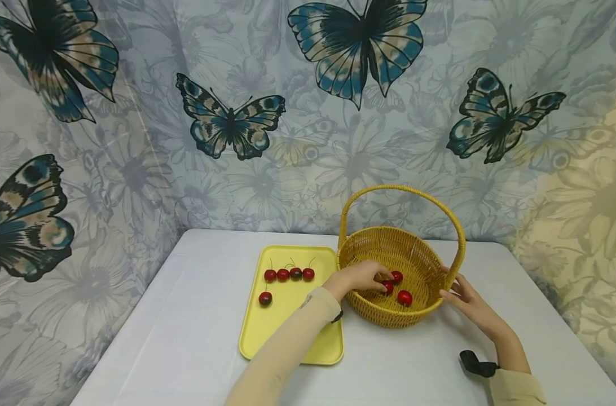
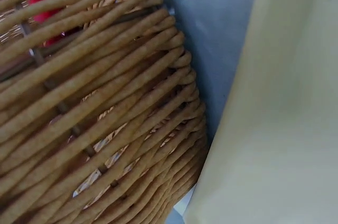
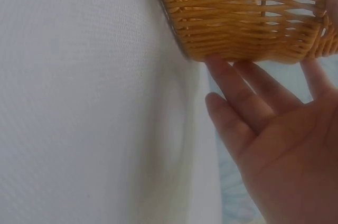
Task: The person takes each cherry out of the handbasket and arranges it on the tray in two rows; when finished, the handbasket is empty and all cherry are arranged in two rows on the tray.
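Note:
My left hand (image 1: 361,277) reaches over the near left rim into a yellow-brown wicker basket (image 1: 384,316), its thumb and fingers pinching a red cherry (image 1: 387,287). Close by on the basket floor lie another cherry (image 1: 396,277) and a third cherry (image 1: 404,298). In the left wrist view the woven basket wall (image 2: 105,92) hides the left hand's fingers. My right hand (image 1: 473,307) grips the basket's right rim near the foot of the handle. The right wrist view shows fingers (image 3: 248,97) of that hand against the outside of the weave.
Left of the basket lies a yellow tray (image 1: 272,338), with a row of several cherries (image 1: 283,275) near its far end and one cherry (image 1: 265,299) below the row. The basket's tall arched handle (image 1: 404,188) stands upright. A butterfly-print cloth (image 1: 308,186) hangs behind the white table (image 1: 186,316).

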`<state>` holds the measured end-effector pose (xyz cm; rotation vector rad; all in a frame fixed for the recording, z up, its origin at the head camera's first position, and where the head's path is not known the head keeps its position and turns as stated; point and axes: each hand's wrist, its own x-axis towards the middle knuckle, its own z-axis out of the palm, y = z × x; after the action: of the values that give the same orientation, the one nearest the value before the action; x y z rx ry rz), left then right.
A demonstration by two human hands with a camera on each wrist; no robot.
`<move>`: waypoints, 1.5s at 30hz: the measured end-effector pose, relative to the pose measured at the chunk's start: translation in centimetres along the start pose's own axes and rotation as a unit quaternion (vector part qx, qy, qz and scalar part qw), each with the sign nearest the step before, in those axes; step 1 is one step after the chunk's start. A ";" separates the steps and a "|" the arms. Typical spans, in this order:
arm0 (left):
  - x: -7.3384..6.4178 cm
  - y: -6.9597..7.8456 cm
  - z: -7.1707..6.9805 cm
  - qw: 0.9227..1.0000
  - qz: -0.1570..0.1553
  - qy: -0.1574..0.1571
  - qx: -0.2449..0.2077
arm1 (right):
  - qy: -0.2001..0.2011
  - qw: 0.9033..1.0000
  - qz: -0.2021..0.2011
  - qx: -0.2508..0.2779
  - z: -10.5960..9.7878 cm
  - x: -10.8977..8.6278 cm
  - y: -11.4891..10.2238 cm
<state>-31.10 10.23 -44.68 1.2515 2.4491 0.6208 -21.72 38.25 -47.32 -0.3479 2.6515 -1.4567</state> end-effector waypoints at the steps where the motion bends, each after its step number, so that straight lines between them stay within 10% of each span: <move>1: 0.1 0.0 0.0 1.000 0.002 -0.003 0.003 | -0.001 1.000 0.000 0.002 0.0 0.0 0.0; 22: 0.4 0.2 0.2 0.999 0.006 -0.025 0.024 | 0.001 1.000 -0.008 0.019 0.0 -0.2 0.1; 45: -1.3 1.0 0.3 0.991 0.052 0.110 0.057 | 0.002 1.000 -0.004 -0.006 0.0 -0.4 -0.5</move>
<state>-29.55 9.76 -44.28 1.4329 2.6445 0.6873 -21.30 38.14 -46.93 -0.3575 2.6674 -1.4458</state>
